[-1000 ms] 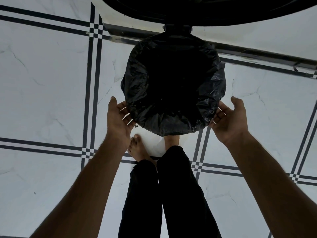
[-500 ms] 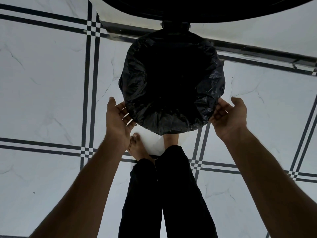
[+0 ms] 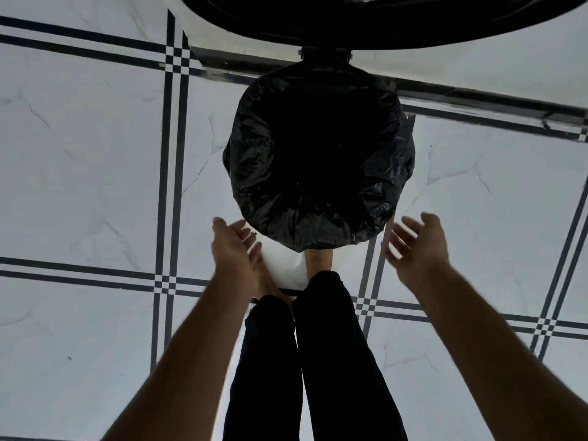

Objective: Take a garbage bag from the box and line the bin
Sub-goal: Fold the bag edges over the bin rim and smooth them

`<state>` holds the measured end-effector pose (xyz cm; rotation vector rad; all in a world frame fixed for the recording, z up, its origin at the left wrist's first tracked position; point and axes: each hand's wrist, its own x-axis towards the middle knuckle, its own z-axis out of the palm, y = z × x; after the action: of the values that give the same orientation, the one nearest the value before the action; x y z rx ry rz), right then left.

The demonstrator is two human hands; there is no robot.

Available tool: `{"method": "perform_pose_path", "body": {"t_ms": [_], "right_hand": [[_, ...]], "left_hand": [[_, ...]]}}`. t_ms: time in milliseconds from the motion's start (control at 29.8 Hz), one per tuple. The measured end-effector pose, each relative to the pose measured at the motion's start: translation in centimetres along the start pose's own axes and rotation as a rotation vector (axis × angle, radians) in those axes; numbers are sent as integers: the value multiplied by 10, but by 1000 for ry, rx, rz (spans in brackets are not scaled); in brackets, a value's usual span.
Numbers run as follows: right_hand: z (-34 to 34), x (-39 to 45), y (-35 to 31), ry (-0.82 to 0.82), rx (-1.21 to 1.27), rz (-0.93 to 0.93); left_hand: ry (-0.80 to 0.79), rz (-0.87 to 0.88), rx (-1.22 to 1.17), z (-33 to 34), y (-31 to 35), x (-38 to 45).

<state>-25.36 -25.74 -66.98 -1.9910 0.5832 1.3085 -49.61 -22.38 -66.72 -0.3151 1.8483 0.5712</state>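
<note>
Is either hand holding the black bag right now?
No: the left hand and right hand are open, apart from the garbage bag lining the bin.

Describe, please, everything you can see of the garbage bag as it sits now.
The garbage bag is thin, glossy black plastic, crinkled and catching light along its folds. It lines the white bin, its mouth spread open and folded over the rim, the overhang draping down the outside. The inside is too dark to read. The raised lid stands behind it. Neither the left hand nor the right hand touches it; both hover open beside it.
</note>
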Motion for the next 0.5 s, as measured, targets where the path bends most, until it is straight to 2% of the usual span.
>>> {"method": "perform_pose_path", "body": {"t_ms": [67,168,268,503], "right_hand": [[-3,-6,18,-21,9,98],[0,-16,37,-172,122,216],[8,-20,43,-320,247,205],[13,-14,46,-323,361,188]], "left_hand": [[-49,-120,-42,4,-10,-5],[-200,-246,-173,10,-21,-10],[-242,-243,-282,14,-29,-8],[-240,-208,-331,13,-31,-9]]}}
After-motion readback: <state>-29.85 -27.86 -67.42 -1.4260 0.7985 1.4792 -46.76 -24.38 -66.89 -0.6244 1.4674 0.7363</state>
